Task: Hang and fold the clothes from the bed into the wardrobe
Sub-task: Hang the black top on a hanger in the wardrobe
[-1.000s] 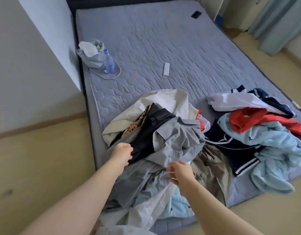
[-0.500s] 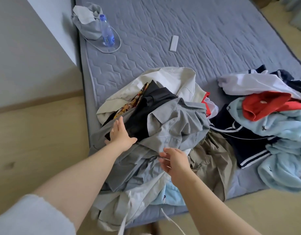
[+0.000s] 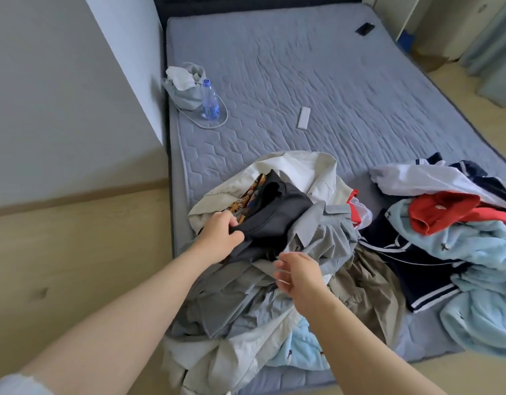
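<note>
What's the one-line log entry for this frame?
stage: sorting pile | left hand: grips dark garment | right hand: holds nothing, above clothes pile

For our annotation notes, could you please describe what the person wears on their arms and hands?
The left hand and right hand are bare, with no gloves, rings or watch showing. Both forearms are uncovered. The only clothing in view is a pale, whitish sleeve high on the left arm, at the frame's lower left corner; none shows on the right arm.

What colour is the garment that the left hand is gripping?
Dark charcoal, nearly black. The head view shows the garment in the left hand plainly.
</note>
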Demonstrator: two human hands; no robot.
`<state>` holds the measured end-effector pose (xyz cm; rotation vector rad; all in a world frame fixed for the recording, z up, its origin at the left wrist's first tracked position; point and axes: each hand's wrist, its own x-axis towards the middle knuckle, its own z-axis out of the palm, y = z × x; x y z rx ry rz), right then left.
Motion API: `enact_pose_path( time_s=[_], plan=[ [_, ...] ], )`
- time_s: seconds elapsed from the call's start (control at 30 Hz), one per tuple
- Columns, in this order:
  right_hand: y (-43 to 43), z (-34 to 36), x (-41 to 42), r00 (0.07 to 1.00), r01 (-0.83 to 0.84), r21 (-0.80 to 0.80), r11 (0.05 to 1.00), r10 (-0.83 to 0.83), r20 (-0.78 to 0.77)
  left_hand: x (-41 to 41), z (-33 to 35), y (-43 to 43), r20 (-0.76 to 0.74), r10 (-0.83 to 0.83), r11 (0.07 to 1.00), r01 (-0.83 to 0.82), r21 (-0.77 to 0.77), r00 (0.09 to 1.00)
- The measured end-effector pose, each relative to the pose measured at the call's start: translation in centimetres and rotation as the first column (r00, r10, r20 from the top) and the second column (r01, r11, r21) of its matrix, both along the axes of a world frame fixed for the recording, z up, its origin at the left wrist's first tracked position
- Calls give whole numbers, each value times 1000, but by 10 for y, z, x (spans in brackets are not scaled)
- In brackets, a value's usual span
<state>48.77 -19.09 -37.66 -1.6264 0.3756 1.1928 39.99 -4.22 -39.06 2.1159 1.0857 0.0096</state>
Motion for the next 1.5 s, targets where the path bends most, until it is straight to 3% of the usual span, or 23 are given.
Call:
enact_pose_path(
  time_s=[0.13,0.3,0.4,0.5,0.63,0.7,0.87,1.0,1.1,1.2,1.33,1.4,1.5],
  plan=[
    [20,51,-5,992,-91,121,989,78,102,1,66,0,206,210,943,-142,-300,956],
    [30,107,-5,883,-320,272,908,182,432,-3,145,7,373,561,750,-264,-606,739],
    [35,138,-13,819,-457,387,801,208,535,-7,187,7,455,621,722,-239,-650,638],
    [40,167,-24,781,-531,476,701,187,596,-4,227,-2,542,590,745,-146,-651,598],
    [49,199,-25,579,-565,316,762,94,810,-4,270,-9,660,496,814,-37,-580,564],
    [49,218,-20,628,-482,337,809,50,777,-8,281,-10,709,425,866,-24,-500,563],
    [54,236,-23,713,-419,384,823,37,700,-18,285,-13,739,269,945,-20,-328,618],
    [53,220,-26,678,-437,348,830,49,733,-22,273,-13,691,206,966,-32,-255,693],
    [49,203,-27,608,-506,225,833,159,778,-25,254,-15,618,145,960,41,-276,773],
    [41,186,-29,664,-450,153,880,215,716,-30,234,-16,573,108,953,80,-292,813],
    [35,177,-20,850,-201,339,919,-8,526,-33,216,-8,556,167,943,32,-331,814],
    [35,181,-13,907,-55,451,891,-144,396,-30,207,-1,497,60,985,29,-170,866],
    [44,197,-9,948,58,621,782,-238,210,-20,202,3,398,-214,977,199,81,892]
  ],
)
